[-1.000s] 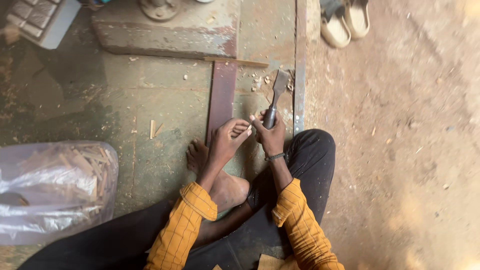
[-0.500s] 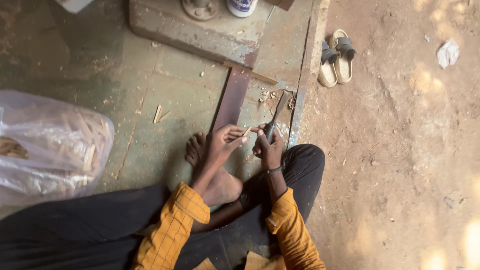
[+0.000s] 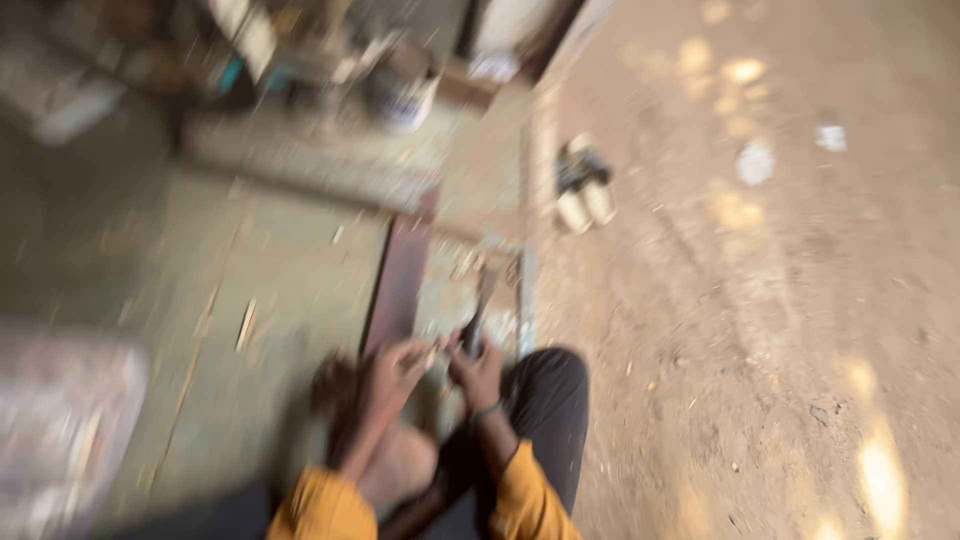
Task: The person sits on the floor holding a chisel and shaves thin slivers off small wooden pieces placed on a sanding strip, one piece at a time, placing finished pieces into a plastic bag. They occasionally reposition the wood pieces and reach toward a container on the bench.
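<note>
A white tub (image 3: 408, 100) stood at the top; a clear bag (image 3: 60, 430) lay far left. The right hand (image 3: 478, 372) was clamped on a knife (image 3: 480, 310), long axis pointing away. The left hand (image 3: 395, 368) pinched a thin stick (image 3: 432, 352) beside a plank (image 3: 400, 285).

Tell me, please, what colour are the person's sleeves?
The sleeves are mustard yellow-orange, seen in the blurred head view.

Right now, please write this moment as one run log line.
left hand: holds small stick | right hand: grips knife | view: blurred
</note>
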